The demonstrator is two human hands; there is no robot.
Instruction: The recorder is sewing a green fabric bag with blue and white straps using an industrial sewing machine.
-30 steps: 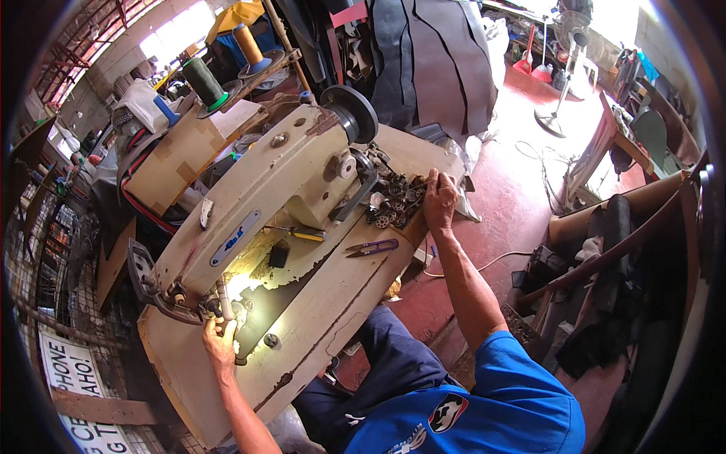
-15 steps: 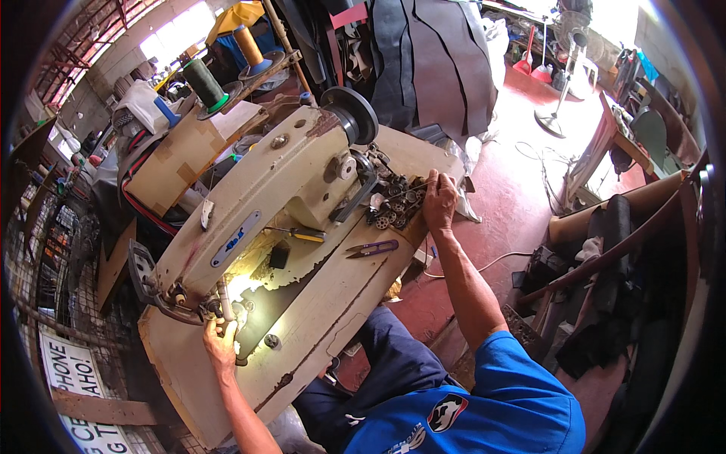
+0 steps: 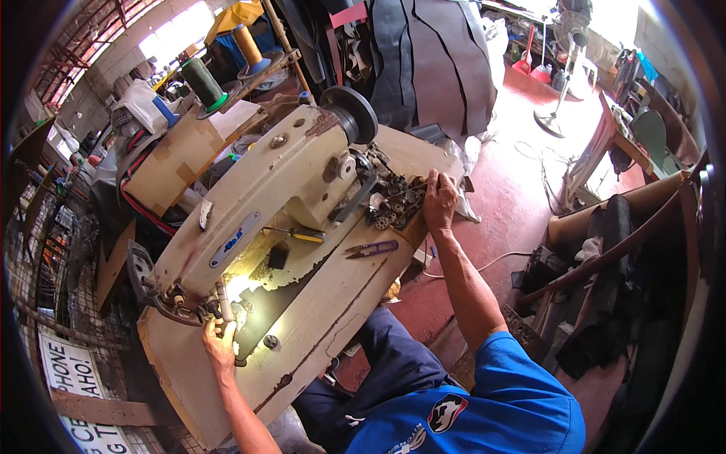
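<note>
Workshop floor, beside a person in a blue shirt at an industrial sewing machine. Machine stands on a worn beige table, its arm running aslant, black handwheel at the far end, needle end near the person's left.

Left hand: up at the needle end, under the lamp glow, fingers bent, thumb and forefinger close to the small metal parts beside a pale upright cylinder. Whether they pinch anything, I cannot tell; the parts are too small and crowded.

Right hand: well apart from the left, at the table's right-hand side, fingers curled down by a heap of metal bobbins and fittings, which lies next to the machine's base. Fingertips partly hidden; cannot tell whether they grasp a piece or only rest there.

Between the hands: purple-handled thread snips lying flat; a screwdriver with yellow-and-black handle near the machine; a dark block; a small dark round piece nearer the left hand.

Behind the machine: dark green thread cone, golden thread cone. Beyond, dark leather sheets hanging.
</note>
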